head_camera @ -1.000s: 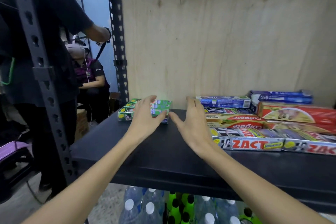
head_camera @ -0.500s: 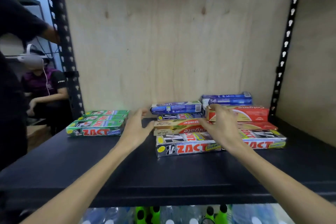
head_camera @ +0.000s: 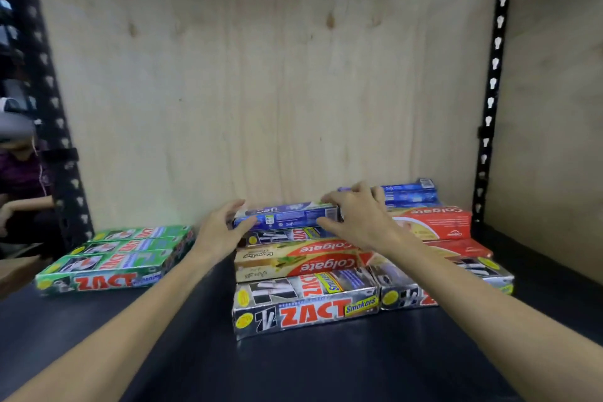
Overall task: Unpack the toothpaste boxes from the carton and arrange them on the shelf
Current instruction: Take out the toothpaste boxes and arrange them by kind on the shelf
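Observation:
A blue Safi toothpaste box [head_camera: 287, 217] lies on top of the middle stack at the back of the black shelf [head_camera: 202, 356]. My left hand [head_camera: 222, 228] grips its left end and my right hand [head_camera: 355, 215] grips its right end. Under it lie a silver ZACT box and two beige-and-red Colgate boxes [head_camera: 293, 259]. A silver ZACT Smokers box [head_camera: 305, 307] lies in front. More blue Safi boxes [head_camera: 408, 194] and red Colgate boxes [head_camera: 434, 225] are stacked to the right. The carton is not in view.
Three green ZACT boxes [head_camera: 111, 258] lie side by side at the shelf's left. A plywood back panel [head_camera: 261, 75] and black perforated uprights [head_camera: 489, 91] bound the bay. A seated person [head_camera: 19, 179] is at the far left, beyond the rack.
The view swung right from the green boxes to the middle stack. Both my hands left the green boxes and moved onto the two ends of the blue Safi box.

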Motion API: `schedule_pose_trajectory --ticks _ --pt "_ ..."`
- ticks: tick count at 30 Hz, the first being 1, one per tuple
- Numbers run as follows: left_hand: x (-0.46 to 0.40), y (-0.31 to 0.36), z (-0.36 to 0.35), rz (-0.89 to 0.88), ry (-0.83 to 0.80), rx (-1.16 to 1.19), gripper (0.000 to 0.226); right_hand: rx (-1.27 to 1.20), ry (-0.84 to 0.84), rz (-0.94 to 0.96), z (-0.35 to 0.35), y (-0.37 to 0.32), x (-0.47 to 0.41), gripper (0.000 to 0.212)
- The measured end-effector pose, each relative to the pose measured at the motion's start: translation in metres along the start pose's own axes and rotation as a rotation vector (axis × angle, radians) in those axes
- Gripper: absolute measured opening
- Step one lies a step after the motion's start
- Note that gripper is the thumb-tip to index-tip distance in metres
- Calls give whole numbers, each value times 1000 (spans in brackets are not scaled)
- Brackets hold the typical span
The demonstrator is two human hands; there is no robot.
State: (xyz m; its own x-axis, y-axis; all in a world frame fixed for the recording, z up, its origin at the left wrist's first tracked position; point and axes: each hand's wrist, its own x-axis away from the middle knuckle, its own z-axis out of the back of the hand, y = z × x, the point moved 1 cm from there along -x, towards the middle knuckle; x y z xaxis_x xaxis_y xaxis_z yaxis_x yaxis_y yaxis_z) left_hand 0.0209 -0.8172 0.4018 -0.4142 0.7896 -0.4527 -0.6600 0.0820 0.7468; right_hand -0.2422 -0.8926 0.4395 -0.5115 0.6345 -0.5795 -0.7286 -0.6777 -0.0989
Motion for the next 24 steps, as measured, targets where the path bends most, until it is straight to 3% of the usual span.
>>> schedule_pose_trajectory --ticks 3,7,10,16,24 --pt "-9 -16 -2 18 -5 77 22 135 -213 20 -11 -8 -28 49" --pt "-9 -15 3 -20 1 77 5 290 -219 49 -19 -12 -41 44" --pt "0 -11 9 -57 50 63 9 332 -201 61 -17 -8 -41 50" --pt "47 0 33 -76 85 203 12 187 -190 166 11 -13 -13 51" --pt "108 6 54 -27 -102 296 26 -63 -302 84 42 -10 43 48"
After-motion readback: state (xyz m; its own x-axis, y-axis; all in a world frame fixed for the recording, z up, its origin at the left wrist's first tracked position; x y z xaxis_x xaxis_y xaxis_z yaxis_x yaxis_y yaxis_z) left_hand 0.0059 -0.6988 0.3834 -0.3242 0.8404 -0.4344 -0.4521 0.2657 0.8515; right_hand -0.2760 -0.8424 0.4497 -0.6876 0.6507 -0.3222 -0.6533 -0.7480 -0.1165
